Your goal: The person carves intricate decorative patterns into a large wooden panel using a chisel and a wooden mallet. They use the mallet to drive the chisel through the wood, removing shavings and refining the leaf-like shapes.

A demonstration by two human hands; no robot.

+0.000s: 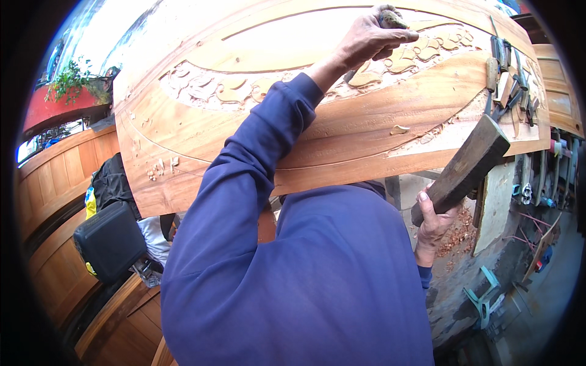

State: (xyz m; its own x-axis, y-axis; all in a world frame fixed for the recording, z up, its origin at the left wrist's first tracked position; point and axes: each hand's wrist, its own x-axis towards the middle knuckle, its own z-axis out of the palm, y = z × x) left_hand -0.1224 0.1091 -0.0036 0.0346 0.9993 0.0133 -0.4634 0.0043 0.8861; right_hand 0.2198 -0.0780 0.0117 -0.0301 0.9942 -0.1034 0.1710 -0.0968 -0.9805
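My left hand (375, 36) is closed round the worn handle of a carving chisel (392, 21), above the far part of a large wooden panel (342, 143). Most of the chisel is hidden by the hand and forearm. Beneath it runs a curved band of leafy relief carving (232, 91). Low at the right, beside the panel's near edge, my right hand (436, 224) grips a dark, squared wooden mallet (467, 165). The mallet tilts up and to the right, its top end over the panel, apart from the chisel.
Several carving tools (503, 82) lie in a cluster at the panel's right end. Wood chips (160, 168) are scattered at its left. A black case (110, 241) and panelled wooden doors (55, 177) stand at left. Shavings (458, 235) and a pale green plastic stool (484, 296) are at lower right.
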